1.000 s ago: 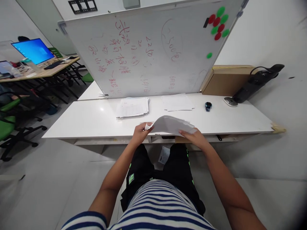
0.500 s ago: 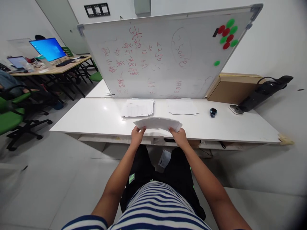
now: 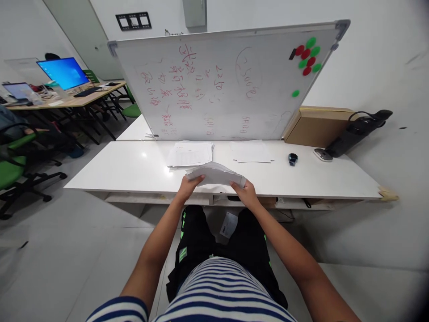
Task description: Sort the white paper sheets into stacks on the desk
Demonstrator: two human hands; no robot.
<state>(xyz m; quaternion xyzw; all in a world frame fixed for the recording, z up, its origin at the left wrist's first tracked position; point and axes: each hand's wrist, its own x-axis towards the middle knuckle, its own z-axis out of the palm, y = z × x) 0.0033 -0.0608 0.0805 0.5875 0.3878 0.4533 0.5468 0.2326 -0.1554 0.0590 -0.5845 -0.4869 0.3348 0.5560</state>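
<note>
Fingers (image 3: 200, 179) of both hands pinching a bundle of paper sheets (image 3: 216, 174), left hand (image 3: 188, 188) on its left end, right hand (image 3: 247, 194) on its right end, thumbs on the near face, other fingers mostly hidden behind, so can't tell how they're spread. Bundle bowed up in the middle, held over the front edge of white desk (image 3: 110, 167); can't tell if its bottom edge touches the top. Left paper stack (image 3: 190, 154) just beyond it, edges uneven; right paper stack (image 3: 252, 153) farther right, apart from the left one. Past that, going right: watch (image 3: 292, 158), mouse (image 3: 323, 154), black bottle (image 3: 355, 133) tilted in view, cardboard box (image 3: 311, 128) behind. Whiteboard (image 3: 214, 100) with red writing stands at the back of desk, red and green magnets (image 3: 305, 54) top right. Monitor (image 3: 63, 74), blue screen, on wood-top desk (image 3: 97, 96) far left
</note>
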